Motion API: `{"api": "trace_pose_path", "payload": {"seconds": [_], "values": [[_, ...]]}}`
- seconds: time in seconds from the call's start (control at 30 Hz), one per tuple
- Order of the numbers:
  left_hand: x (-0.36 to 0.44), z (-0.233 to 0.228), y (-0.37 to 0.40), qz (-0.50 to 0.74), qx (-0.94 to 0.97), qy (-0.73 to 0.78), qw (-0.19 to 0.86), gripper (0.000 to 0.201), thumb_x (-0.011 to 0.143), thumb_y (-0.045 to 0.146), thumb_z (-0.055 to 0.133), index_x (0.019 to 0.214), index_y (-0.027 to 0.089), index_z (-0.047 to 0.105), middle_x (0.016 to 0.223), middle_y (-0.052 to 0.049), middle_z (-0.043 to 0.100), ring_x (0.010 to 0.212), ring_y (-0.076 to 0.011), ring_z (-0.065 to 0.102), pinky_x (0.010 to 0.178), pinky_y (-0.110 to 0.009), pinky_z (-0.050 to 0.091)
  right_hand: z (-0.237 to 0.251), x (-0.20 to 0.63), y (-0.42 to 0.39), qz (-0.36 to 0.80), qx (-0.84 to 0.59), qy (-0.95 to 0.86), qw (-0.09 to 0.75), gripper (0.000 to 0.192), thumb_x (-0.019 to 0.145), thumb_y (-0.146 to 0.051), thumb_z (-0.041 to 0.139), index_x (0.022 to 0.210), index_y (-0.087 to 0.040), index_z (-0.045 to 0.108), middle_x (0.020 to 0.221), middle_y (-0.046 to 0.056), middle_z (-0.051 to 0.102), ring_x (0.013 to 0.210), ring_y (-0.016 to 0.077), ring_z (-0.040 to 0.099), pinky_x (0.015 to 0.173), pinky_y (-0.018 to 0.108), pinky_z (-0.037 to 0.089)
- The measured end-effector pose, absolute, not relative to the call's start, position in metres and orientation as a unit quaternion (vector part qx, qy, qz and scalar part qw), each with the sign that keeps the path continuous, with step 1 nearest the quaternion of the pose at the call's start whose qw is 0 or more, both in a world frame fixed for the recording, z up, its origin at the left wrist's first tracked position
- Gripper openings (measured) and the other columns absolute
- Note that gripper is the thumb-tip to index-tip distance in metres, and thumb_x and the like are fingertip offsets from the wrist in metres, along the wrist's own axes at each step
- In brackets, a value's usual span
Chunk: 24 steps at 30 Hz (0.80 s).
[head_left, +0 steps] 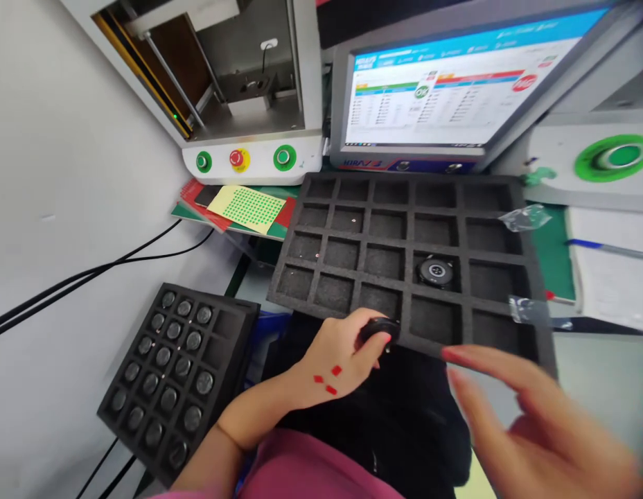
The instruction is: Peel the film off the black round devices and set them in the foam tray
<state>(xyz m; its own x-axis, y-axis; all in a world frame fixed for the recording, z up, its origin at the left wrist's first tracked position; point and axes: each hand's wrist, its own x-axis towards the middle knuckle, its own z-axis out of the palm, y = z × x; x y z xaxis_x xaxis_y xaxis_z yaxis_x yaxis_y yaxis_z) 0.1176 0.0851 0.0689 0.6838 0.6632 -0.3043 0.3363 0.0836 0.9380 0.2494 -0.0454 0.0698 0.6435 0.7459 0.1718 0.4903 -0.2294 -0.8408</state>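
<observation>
My left hand (350, 353) is closed around a round black watch body (377, 331), held at the front edge of a black foam tray (355, 274). Several small red stickers (332, 380) are on the back of this hand. To the right, my right hand (540, 423) is blurred, its thumb and forefinger apart with a small gap between the tips. The forefinger tip looks red; whether that is a nail or a sticker I cannot tell. One more watch body (436, 271) lies in a tray compartment, its sensor side up.
At lower left stands a second foam tray (217, 353) with several round black pieces. Behind are a test machine (253, 156) with buttons and a monitor (415, 90). A yellow sheet of green dots (247, 208), clear plastic tape (526, 217) and a blue pen (607, 247) lie around the large tray.
</observation>
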Motion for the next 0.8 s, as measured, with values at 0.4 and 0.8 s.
{"api": "trace_pose_path", "payload": {"seconds": [0.4,0.8], "values": [[0.122,0.079,0.087,0.105,0.886,0.364,0.269,0.026,0.101,0.021,0.041,0.118,0.009,0.056,0.092,-0.013,0.076,0.077,-0.0258,0.074,0.063,-0.032,0.055,0.078,0.206,-0.021,0.069,-0.621,-0.634,0.455,0.012,0.094,-0.014,0.060,0.102,-0.021,0.065,0.098,0.006,0.070,0.080,0.0177,0.070,0.072,0.031,0.057],[0.117,0.065,0.081,0.173,0.904,0.384,0.070,0.019,0.099,0.022,0.046,0.107,0.011,0.060,0.074,-0.002,0.074,0.059,-0.0190,0.069,0.048,-0.029,0.049,0.071,0.204,-0.024,0.028,-0.606,-0.636,0.477,0.009,0.087,-0.012,0.071,0.091,-0.020,0.072,0.087,0.002,0.074,0.075,0.0181,0.068,0.071,0.032,0.051]]}}
